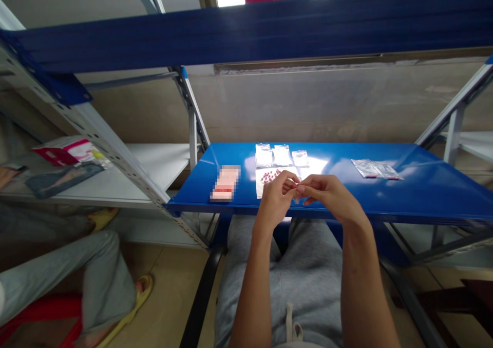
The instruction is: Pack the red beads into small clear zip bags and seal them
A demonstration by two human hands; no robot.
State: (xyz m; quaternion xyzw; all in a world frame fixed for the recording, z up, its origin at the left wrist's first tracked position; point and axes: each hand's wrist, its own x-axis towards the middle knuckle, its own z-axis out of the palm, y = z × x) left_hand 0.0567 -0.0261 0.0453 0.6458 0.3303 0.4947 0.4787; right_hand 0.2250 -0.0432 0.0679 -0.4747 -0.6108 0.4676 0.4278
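Note:
Close to the front edge of the blue table (416, 194), my left hand (274, 200) and my right hand (332, 195) meet fingertip to fingertip. Both are closed in a pinch on a small clear plastic piece (296, 200), mostly hidden by the fingers; it may be a little bag. Partly behind my left hand lies a white sheet (262, 190) with many small red beads (270, 175) scattered on it. Just beyond it, three clear plastic bags (264, 156) lie in a row; their contents are washed out by glare.
Flat filled bags (375, 169) lie on the table's right. A blurred-out pink and red item (225, 182) is at the left. A blue shelf beam (246, 37) crosses overhead, with metal posts on both sides. Another person's legs (102, 276) show at lower left.

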